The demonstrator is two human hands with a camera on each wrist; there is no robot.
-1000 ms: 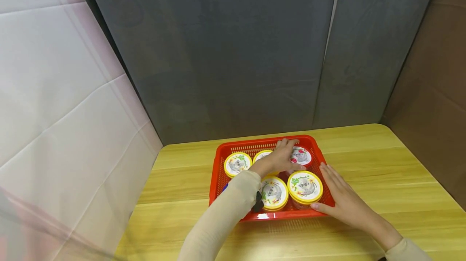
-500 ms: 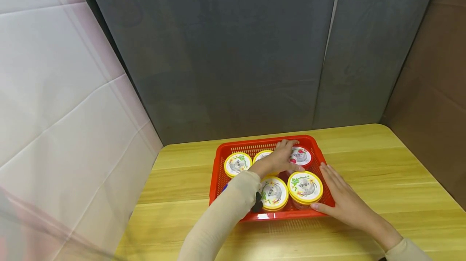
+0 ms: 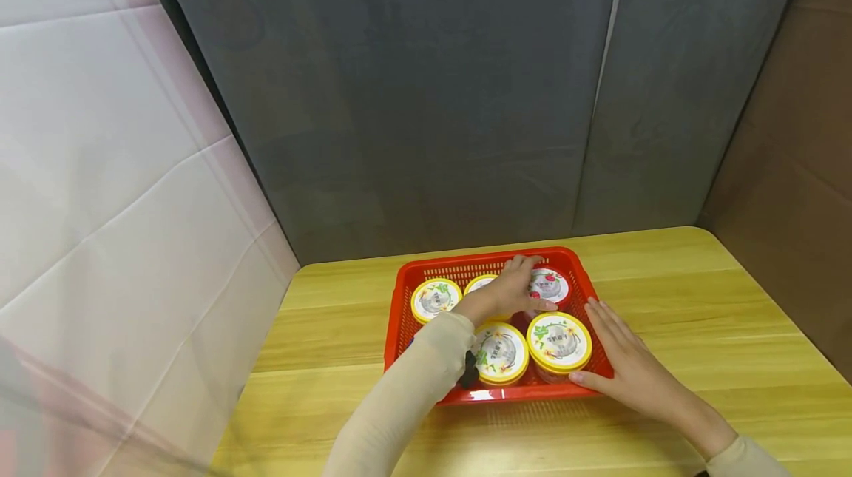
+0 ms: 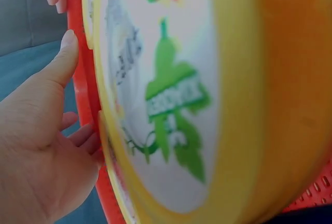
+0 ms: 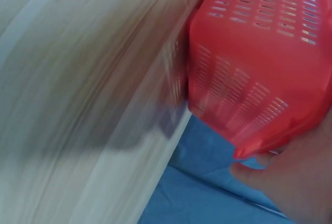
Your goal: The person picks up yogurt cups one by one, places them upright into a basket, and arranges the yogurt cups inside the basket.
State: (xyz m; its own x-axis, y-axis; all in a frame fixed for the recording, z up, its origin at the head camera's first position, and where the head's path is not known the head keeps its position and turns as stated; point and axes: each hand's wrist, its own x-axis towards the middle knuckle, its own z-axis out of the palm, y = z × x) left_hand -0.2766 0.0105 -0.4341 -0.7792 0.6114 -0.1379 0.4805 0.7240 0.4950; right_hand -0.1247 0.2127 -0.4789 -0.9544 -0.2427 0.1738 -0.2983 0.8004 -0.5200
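Across the red plastic basket (image 3: 399, 314), my left hand (image 3: 506, 294) reaches to a red-lidded tub (image 3: 551, 285) at the back right. Its thumb lies in front of this tub and its fingers behind, gripping it. My right hand (image 3: 622, 355) rests along the basket's right side, fingers straight. Its thumb tip touches the rim beside the front-right yellow-lidded tub (image 3: 558, 340). Another yellow-lidded tub (image 3: 501, 353) stands at front middle, and one (image 3: 435, 299) at back left. A third (image 3: 481, 282) is partly hidden by my left hand. In the right wrist view, my right hand (image 5: 298, 175) touches the basket's rim.
The basket stands on a wooden table (image 3: 665, 292). A grey curtain (image 3: 426, 107) rises behind it, a white panel (image 3: 133, 166) at left, a brown one (image 3: 792, 203) at right. My left sleeve (image 3: 406, 396) covers the basket's front-left part, where a blue bit peeks out.
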